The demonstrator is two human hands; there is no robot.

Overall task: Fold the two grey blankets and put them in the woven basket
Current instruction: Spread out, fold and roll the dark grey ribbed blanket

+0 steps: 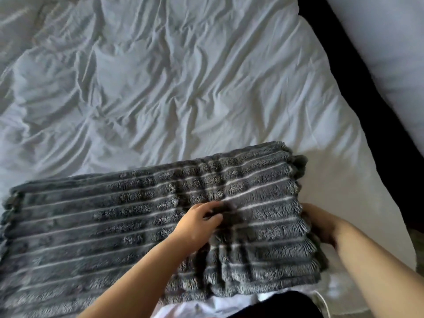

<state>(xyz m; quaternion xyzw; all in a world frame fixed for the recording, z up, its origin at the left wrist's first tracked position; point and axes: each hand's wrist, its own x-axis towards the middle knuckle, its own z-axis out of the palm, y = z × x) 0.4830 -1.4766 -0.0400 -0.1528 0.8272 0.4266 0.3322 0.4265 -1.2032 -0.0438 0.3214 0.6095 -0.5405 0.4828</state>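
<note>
A grey ribbed plush blanket (96,230) lies folded into a long strip across the near part of the bed, its right end stacked in several layers. My left hand (197,222) rests on top of it near the middle, fingers bent and pressing into the pile. My right hand (321,222) is at the blanket's right edge, fingers tucked under the stacked layers and gripping them. Only this one blanket is in view. No woven basket is visible.
A crumpled white duvet (172,88) covers the bed beyond the blanket. A dark gap (358,72) runs along the bed's right side, with a white pillow (390,42) beyond it. A white cable (324,304) hangs at the bottom right.
</note>
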